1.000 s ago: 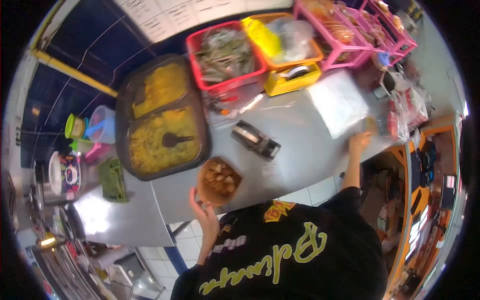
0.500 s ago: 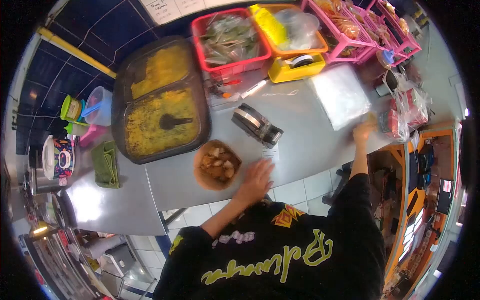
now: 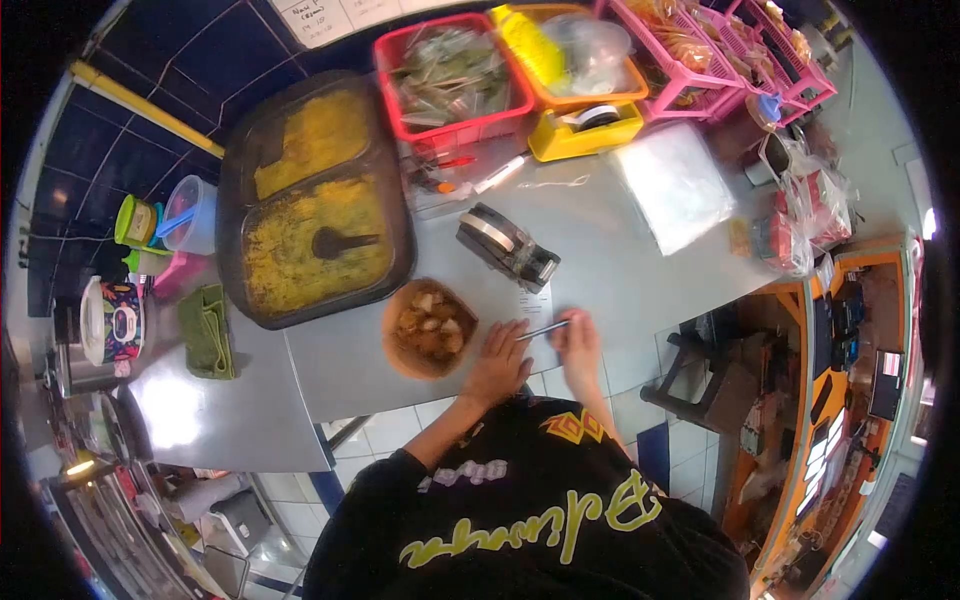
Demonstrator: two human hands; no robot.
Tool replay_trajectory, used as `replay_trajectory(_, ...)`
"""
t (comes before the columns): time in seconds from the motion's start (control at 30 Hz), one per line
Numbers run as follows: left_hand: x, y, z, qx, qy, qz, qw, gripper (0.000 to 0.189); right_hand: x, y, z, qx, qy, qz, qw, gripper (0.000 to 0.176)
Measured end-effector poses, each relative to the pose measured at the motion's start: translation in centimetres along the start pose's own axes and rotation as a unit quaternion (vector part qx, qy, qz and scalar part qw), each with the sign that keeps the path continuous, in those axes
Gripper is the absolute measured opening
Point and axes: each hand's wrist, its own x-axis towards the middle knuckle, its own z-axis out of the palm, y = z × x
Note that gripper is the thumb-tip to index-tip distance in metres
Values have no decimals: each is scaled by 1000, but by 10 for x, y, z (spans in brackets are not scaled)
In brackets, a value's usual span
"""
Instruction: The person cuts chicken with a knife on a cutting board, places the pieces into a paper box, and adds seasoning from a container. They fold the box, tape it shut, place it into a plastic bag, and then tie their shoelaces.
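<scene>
My right hand (image 3: 578, 350) is closed on a slim pen (image 3: 543, 330) at the counter's front edge. The pen points left, its far end reaching the fingers of my left hand (image 3: 496, 366). That left hand rests on the counter with its fingers stretched out, just right of a brown paper bowl (image 3: 398, 350) holding pieces of food. A printed slip of paper (image 3: 537, 302) lies above the pen, partly beneath a black tape dispenser (image 3: 507, 247).
Left of the bowl stands a black two-part tray (image 3: 402, 250) of yellow food with a dark scoop. Behind are a red basket (image 3: 463, 131), a yellow tape dispenser (image 3: 585, 136) and pink racks (image 3: 690, 85). Clear plastic bags (image 3: 672, 190) lie at right; a green cloth (image 3: 205, 335) at left.
My right hand has come from the counter's right end to the front middle, now with the pen. My left hand has shifted slightly left and its fingers have drawn closer together.
</scene>
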Motion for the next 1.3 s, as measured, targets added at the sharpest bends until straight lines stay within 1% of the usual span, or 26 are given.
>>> replay_trajectory(0.07,-1,0,4,-1,39,2,999,43,3,20,15,4,-7,6,1000,18)
replay_trajectory(0.13,-4,0,9,-4,25,-13,1000,42,8,21,20,8,-14,11,1000,17)
replay_trajectory(0.17,-4,1,8,-8,12,-29,999,41,10,12,25,-226,0,-74,971,14)
replay_trajectory(0.2,-3,1,7,-8,13,-27,1000,41,12,6,28,-446,15,-153,881,13)
replay_trajectory(0.23,-2,0,6,-10,19,-19,1000,40,14,3,28,-447,16,-154,881,13)
replay_trajectory(0.3,0,1,2,-12,28,-10,999,39,17,-3,31,-532,-49,-315,784,16)
replay_trajectory(0.33,0,1,0,-20,29,-9,999,39,14,-6,33,-533,-50,-316,783,16)
replay_trajectory(0.4,-1,2,0,-28,33,-8,999,38,5,-15,42,-681,-25,-199,704,25)
replay_trajectory(0.43,-1,1,1,-26,34,-5,999,37,7,-15,40,-681,-26,-202,703,25)
replay_trajectory(0.5,-2,1,0,-22,36,-5,999,37,10,-19,34,-790,-17,-144,595,30)
replay_trajectory(0.53,-2,1,0,-11,42,1,999,37,10,-24,30,-790,-18,-146,595,30)
replay_trajectory(0.6,-2,0,0,0,49,7,999,37,7,-48,31,-775,-11,-76,627,31)
replay_trajectory(0.63,-2,-2,2,-21,58,10,998,37,5,-53,22,-739,-11,-122,663,31)
replay_trajectory(0.67,-2,-2,4,-43,66,13,997,37,6,-50,7,-740,-11,-123,662,31)
replay_trajectory(0.73,-2,-3,5,-46,73,16,996,37,14,-35,-20,-571,-18,-305,762,31)
replay_trajectory(0.77,-2,-3,5,-49,77,19,996,37,11,-36,-17,-572,-21,-306,761,31)
replay_trajectory(0.8,-2,-3,4,-49,78,18,996,37,5,-38,-6,-425,38,-193,884,27)
replay_trajectory(0.83,-1,-2,4,-54,78,15,995,36,0,-37,3,-255,98,-69,960,24)
replay_trajectory(0.87,-1,-2,4,-59,77,14,995,35,0,-29,12,-255,98,-69,959,24)
replay_trajectory(0.93,-1,0,4,-68,84,10,994,33,9,-2,24,-199,147,-175,953,11)
replay_trajectory(0.97,-1,-1,5,-77,91,5,993,31,22,9,32,-254,161,-312,902,5)
replay_trajectory(1.0,-2,-2,7,-76,90,6,993,31,21,14,32,-252,162,-311,902,5)
replay_trajectory(1.07,-2,-4,8,-89,102,20,991,28,15,17,33,-346,136,-210,904,5)
replay_trajectory(1.13,-2,-5,9,-98,100,19,990,27,19,25,31,-309,125,-225,916,4)
replay_trajectory(1.2,-2,-5,8,-110,99,18,989,26,15,19,32,-361,79,-277,887,4)
replay_trajectory(1.3,-4,-5,10,-104,87,17,991,26,10,17,38,-383,72,-262,883,4)
